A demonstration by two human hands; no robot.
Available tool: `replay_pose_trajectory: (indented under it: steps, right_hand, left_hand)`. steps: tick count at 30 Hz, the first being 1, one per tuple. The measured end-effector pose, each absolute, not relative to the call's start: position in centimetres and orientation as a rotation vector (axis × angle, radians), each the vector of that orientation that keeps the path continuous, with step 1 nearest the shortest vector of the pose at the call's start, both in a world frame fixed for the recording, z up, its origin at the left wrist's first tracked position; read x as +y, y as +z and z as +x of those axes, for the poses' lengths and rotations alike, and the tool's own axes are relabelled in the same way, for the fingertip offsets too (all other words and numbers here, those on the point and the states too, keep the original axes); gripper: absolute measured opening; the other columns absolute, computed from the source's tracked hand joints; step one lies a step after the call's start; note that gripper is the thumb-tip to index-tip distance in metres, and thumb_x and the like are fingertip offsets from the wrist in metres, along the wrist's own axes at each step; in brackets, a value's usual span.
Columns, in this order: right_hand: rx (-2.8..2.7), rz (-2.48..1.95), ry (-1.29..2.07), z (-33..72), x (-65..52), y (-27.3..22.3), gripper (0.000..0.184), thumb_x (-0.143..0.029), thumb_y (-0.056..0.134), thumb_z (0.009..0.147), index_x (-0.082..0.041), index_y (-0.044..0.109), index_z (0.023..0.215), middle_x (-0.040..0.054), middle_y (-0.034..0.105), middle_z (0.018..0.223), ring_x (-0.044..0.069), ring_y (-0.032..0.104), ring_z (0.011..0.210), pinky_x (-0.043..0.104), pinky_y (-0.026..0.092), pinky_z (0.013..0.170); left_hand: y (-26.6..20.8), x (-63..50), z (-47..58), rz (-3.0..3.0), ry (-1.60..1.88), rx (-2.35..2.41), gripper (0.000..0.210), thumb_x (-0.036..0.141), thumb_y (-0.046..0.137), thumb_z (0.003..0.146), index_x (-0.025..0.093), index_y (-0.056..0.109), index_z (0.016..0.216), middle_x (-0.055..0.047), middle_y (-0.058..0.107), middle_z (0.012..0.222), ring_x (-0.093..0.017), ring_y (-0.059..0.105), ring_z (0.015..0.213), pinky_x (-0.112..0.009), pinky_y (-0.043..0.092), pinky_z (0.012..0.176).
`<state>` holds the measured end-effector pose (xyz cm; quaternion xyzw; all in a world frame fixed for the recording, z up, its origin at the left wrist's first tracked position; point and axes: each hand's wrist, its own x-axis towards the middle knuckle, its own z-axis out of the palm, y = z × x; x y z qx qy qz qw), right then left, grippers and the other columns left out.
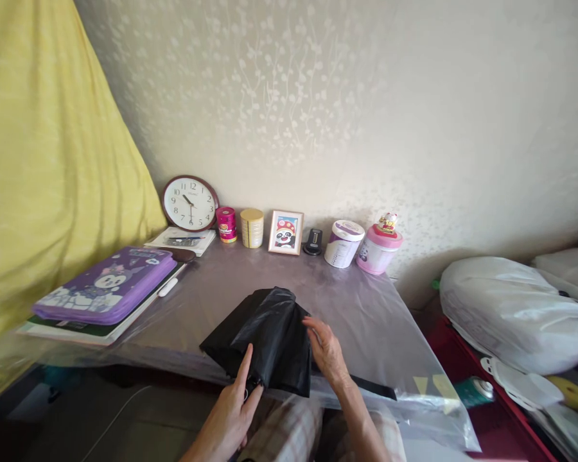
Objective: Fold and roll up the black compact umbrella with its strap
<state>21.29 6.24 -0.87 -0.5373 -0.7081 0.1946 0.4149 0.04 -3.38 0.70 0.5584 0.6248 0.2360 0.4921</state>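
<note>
A black folding umbrella (270,333) lies loosely folded over the table's front edge, its canopy fabric bunched and hanging in pleats. My left hand (231,404) is wrapped around its handle end at the near side, with the index finger stretched along the fabric. At the right side of the canopy is my right hand (326,350), its fingers extended and the tips touching the cloth. Behind my right wrist, a flat black strip (373,387) lies along the table edge; I cannot tell what it belongs to.
Plastic film covers the table (356,314). A purple case (108,285) rests on books at left. Along the wall stand a clock (191,203), a pink can (226,224), a yellow tin (252,228), a framed panda picture (286,232) and two tubs (344,244). White bags (515,308) sit at right.
</note>
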Motion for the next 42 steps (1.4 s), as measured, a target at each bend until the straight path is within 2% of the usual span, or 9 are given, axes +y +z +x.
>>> replay_pose_trajectory:
  steps: [7,13,18,22,28,31,38,40,42]
  right_hand:
    - [-2.208,-1.274,0.403,18.5,2.3,-0.8,0.023,-0.019,0.047,0.086,-0.024,0.065,0.099,0.0041,0.061,0.113,0.021,0.054,0.103,0.037,0.042,0.090]
    - [-2.220,-1.309,0.281,17.8,1.9,-0.3,0.033,-0.016,0.048,0.084,-0.022,0.055,0.116,0.0056,0.050,0.128,0.022,0.046,0.112,0.037,0.040,0.094]
    - [-2.404,-1.123,0.353,16.8,-0.3,-0.5,0.019,-0.016,0.048,0.085,-0.024,0.063,0.095,0.0023,0.060,0.110,0.018,0.048,0.105,0.033,0.038,0.093]
    - [-2.382,-0.957,0.545,17.1,-1.3,0.0,0.020,-0.019,0.045,0.087,-0.022,0.062,0.097,0.0022,0.064,0.097,0.015,0.054,0.095,0.027,0.041,0.086]
    - [-1.760,-1.507,0.568,20.9,2.0,-0.2,0.024,-0.025,0.040,0.087,-0.018,0.062,0.095,0.0057,0.065,0.091,0.016,0.062,0.082,0.027,0.047,0.076]
    - [-1.582,-1.755,0.706,22.2,3.7,-1.0,0.025,-0.024,0.040,0.085,-0.017,0.059,0.099,0.0043,0.066,0.082,0.016,0.064,0.073,0.027,0.048,0.070]
    - [-1.446,-1.879,0.951,21.6,5.5,-1.2,0.029,-0.029,0.039,0.085,-0.016,0.054,0.106,0.0040,0.065,0.081,0.013,0.064,0.062,0.021,0.046,0.050]
    - [-1.463,-1.894,0.945,21.4,5.7,-0.9,0.029,-0.031,0.040,0.085,-0.015,0.054,0.106,0.0044,0.064,0.079,0.014,0.063,0.062,0.022,0.046,0.051]
    - [-1.535,-1.928,0.830,21.2,5.9,-0.7,0.027,-0.030,0.042,0.085,-0.016,0.056,0.103,0.0049,0.064,0.080,0.017,0.063,0.069,0.026,0.047,0.061]
  left_hand:
    - [0.1,-3.2,-1.2,1.210,0.664,1.435,0.066,0.047,0.032,0.089,0.036,-0.009,0.140,0.011,0.040,0.051,-0.009,0.048,0.030,-0.015,0.035,0.028]
    - [-0.1,-3.1,-1.5,1.228,0.660,1.443,0.066,0.049,0.032,0.088,0.038,-0.008,0.140,0.011,0.041,0.050,-0.010,0.048,0.030,-0.016,0.036,0.027]
    - [-0.2,-3.1,-1.3,1.282,0.641,1.481,0.065,0.043,0.032,0.090,0.034,-0.007,0.141,0.012,0.041,0.046,-0.010,0.047,0.029,-0.016,0.036,0.027]
    - [0.4,-3.3,-1.0,1.368,0.566,1.519,0.066,0.039,0.032,0.091,0.028,-0.010,0.141,0.011,0.043,0.039,-0.012,0.048,0.030,-0.016,0.035,0.028]
    - [1.0,-3.3,-0.5,1.440,0.490,1.566,0.064,0.031,0.030,0.092,0.025,-0.010,0.141,0.010,0.045,0.041,-0.011,0.048,0.031,-0.015,0.035,0.031]
    - [0.7,-3.4,-0.4,1.482,0.504,1.584,0.063,0.032,0.028,0.092,0.024,-0.010,0.142,0.009,0.047,0.043,-0.011,0.049,0.031,-0.015,0.033,0.033]
    - [1.0,-3.5,-0.5,1.588,0.474,1.610,0.061,0.031,0.027,0.092,0.018,-0.006,0.143,0.007,0.050,0.048,-0.010,0.051,0.037,-0.018,0.035,0.045]
    - [1.1,-3.5,-0.5,1.599,0.475,1.620,0.061,0.030,0.027,0.092,0.017,-0.004,0.143,0.007,0.048,0.047,-0.011,0.051,0.038,-0.018,0.036,0.047]
    - [1.1,-3.5,-0.5,1.612,0.480,1.628,0.061,0.030,0.027,0.092,0.016,-0.003,0.143,0.008,0.046,0.046,-0.011,0.049,0.037,-0.019,0.036,0.048]
